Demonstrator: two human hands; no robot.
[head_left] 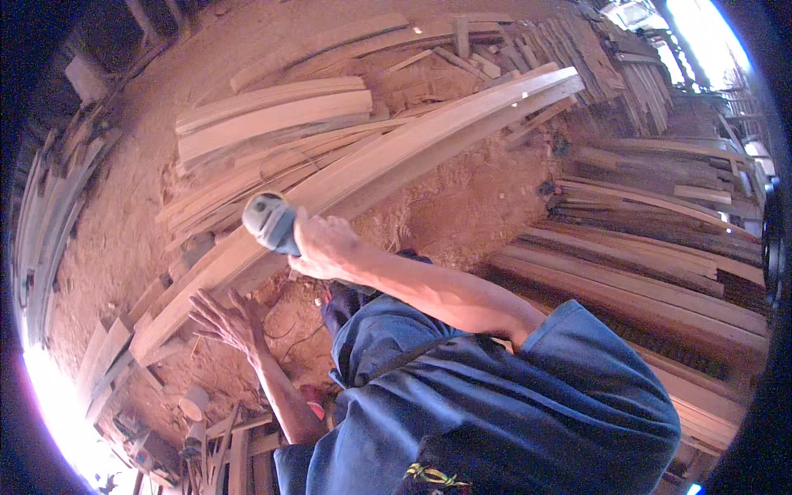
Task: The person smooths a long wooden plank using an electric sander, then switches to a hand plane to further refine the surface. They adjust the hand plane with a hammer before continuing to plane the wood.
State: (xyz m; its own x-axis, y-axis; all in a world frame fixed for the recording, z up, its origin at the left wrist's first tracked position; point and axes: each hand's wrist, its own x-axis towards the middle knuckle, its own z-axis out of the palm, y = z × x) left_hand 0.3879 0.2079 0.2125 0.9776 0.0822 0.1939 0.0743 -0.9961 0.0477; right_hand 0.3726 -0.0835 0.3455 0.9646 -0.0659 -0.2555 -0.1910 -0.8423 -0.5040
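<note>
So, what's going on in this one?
A person's right hand grips a handheld power tool at a long wooden beam; whether the tool touches it is unclear. The left hand is open and empty beside the beam's lower-left part. More planks lie on the dirt ground around it.

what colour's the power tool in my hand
The power tool looks blue-grey with a pale grey end, in the head view.

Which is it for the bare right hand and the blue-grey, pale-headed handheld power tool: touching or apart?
Touching. The head view shows the right hand closed around the rear of the blue-grey handheld power tool, with no gap visible.
</note>
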